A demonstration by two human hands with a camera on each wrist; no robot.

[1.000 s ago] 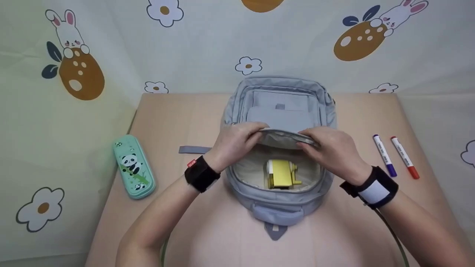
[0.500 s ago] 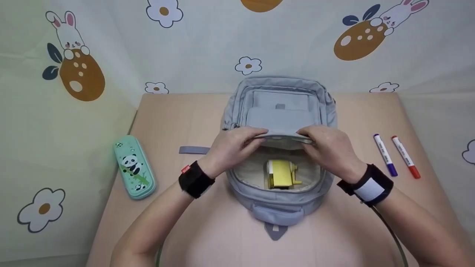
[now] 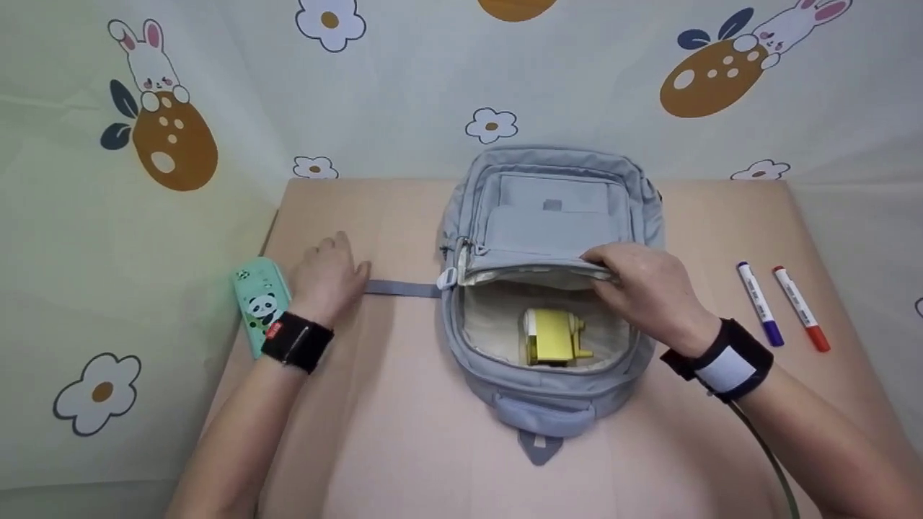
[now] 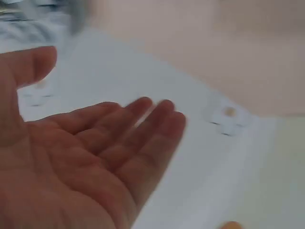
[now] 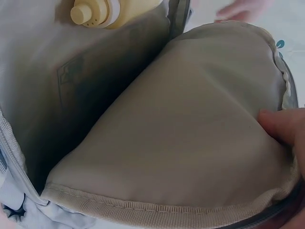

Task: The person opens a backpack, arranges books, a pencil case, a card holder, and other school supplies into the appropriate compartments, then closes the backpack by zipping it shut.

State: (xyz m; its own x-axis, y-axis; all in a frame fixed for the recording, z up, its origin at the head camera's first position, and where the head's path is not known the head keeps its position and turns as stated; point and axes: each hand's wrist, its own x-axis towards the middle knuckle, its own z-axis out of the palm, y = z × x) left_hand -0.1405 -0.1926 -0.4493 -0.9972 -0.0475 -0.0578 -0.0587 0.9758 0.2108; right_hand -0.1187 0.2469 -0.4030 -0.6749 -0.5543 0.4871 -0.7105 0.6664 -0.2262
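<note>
A grey-blue backpack [image 3: 555,234] lies on the table with its main compartment unzipped. My right hand [image 3: 645,292] pinches the edge of its front flap [image 5: 190,124], thumb on the beige lining, and holds the flap lifted. Inside the compartment sits a yellow pencil sharpener with a crank [image 3: 554,337], partly seen in the right wrist view as well. My left hand [image 3: 328,281] is above the table left of the backpack, beside a mint-green panda pencil case [image 3: 252,292]. Its fingers are extended and its palm holds nothing in the left wrist view. The left wrist hides the case's lower part.
Two whiteboard markers, one with a blue cap [image 3: 760,304] and one with a red cap [image 3: 802,308], lie on the table's right side. A grey strap [image 3: 402,289] sticks out left of the backpack. Patterned cloth [image 3: 404,86] hangs behind the table.
My left hand has let go of the flap and moved left toward the pencil case. The flap's left side has sagged a little. My right hand keeps its grip on the flap.
</note>
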